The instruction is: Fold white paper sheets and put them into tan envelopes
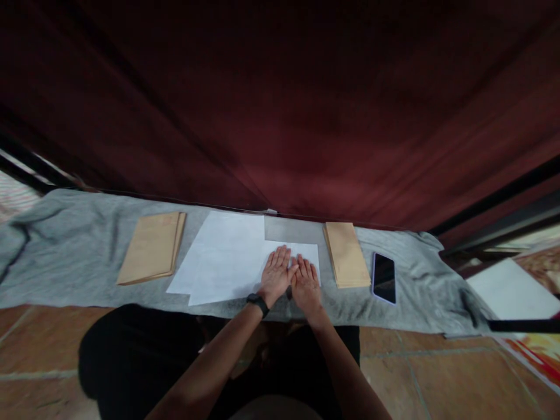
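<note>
Head view: both hands lie flat on the near right part of the white paper [223,256], which rests on the gray cloth [406,268] over the desk; the left hand [275,273] has its palm down and its fingers straight, almost side by side, with small gaps; the right hand [305,283] is palm down too, its fingers a little apart; both hands point to about 12 o'clock, and they meet at the thumbs; no fingers are clamped on a thing. A black watch [258,304] is on the left wrist, at 7 o'clock from that hand.

From the hands, most of the white paper spreads out toward 10 o'clock, with its edges not lined up; past it, between 9 and 10 o'clock, is the left brown pile [149,248]; the right brown pile [347,255] is between 2 and 3 o'clock, near the right hand; the phone [384,279] lies just beside that pile at 3 o'clock, its screen dark. A dark red sheet [280,128] hangs behind the desk at 12 o'clock; brown floor tiles [450,373] show at 4 o'clock.
</note>
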Motion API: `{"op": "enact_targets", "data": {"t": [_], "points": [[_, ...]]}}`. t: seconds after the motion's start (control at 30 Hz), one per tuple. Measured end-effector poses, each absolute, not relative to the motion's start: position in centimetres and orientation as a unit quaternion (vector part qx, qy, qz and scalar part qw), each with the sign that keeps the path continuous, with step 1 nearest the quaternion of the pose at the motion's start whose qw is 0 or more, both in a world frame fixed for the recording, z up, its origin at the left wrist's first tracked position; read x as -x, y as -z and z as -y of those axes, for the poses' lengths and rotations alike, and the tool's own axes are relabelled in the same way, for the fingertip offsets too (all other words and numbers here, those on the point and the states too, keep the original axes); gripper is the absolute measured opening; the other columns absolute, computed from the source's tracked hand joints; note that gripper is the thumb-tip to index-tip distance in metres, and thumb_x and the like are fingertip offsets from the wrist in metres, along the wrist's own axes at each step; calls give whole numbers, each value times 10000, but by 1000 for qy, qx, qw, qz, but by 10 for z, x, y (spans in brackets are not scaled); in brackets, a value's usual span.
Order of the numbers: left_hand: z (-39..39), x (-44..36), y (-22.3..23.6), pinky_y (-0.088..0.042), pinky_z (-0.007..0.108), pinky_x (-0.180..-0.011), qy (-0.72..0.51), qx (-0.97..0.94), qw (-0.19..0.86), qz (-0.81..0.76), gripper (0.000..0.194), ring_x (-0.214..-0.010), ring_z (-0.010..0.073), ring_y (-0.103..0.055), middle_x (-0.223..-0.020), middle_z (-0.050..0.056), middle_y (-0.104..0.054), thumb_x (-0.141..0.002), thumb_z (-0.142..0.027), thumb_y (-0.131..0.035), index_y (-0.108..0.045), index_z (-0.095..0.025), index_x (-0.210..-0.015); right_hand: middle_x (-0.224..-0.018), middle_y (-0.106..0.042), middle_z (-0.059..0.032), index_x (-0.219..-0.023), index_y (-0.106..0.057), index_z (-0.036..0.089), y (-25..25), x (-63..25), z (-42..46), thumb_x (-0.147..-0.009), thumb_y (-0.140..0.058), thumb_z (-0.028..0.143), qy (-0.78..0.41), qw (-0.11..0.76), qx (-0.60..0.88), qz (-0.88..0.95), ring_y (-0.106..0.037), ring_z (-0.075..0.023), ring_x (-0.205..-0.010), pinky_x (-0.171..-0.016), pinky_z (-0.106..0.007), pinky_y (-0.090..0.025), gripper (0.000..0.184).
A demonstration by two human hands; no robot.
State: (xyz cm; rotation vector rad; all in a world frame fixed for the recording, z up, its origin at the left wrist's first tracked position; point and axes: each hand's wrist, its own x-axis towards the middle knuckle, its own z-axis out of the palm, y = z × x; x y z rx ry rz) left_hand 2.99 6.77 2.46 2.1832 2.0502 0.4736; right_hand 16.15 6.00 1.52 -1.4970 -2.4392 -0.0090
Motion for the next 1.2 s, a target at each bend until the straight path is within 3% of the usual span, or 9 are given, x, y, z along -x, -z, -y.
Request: {"op": "enact_targets", "data": {"t": [0.23, 0.4, 0.7, 1.07, 1.2], "points": [[-60, -21, -22, -186, 486, -1237, -173, -690, 53, -700, 601, -1517, 244, -207, -1618, 119, -289, -1014, -384, -329, -276, -145, -1563, -1551, -398, -188, -1528, -357, 87, -10, -189, -64, -1046, -320, 288, 16, 191, 565, 802, -385, -282, -1424, -1152, -480, -306, 524], [-60, -20, -21, -180, 480, -1240, -170, -694, 53, -698, 612, -1519, 253, -194, -1621, 141, -268, -1011, -390, -334, -292, -112, -1554, -1526, -430, -211, -1514, -377, 68, -12, -197, -69, -1047, -297, 304, 26, 220, 589, 777, -383, -308, -1425, -1133, -513, -318, 529], [-62, -22, -21, -199, 466, -1235, -164, -690, 40, -704, 557, -1514, 239, -216, -1602, 138, -328, -1012, -276, -249, -356, -85, -1524, -1566, -401, -112, -1499, -431, 159, -20, -136, -101, -1054, -302, 314, -37, 161, 515, 841, -332, -235, -1459, -1188, -444, -259, 489], [-59, -17, -20, -200, 470, -1236, -172, -698, 47, -694, 593, -1510, 241, -229, -1608, 139, -306, -1009, -371, -318, -321, -112, -1542, -1516, -442, -218, -1490, -402, 46, -4, -183, -99, -1037, -328, 334, 31, 227, 554, 800, -408, -298, -1403, -1132, -496, -332, 541], [-59, -17, -20, -214, 472, -1234, -185, -695, 43, -693, 594, -1506, 253, -244, -1592, 149, -344, -1007, -380, -313, -342, -99, -1530, -1412, -541, -251, -1464, -419, 39, -11, -192, -90, -992, -386, 276, 11, 240, 614, 752, -522, -322, -1276, -1054, -491, -402, 530]]}}
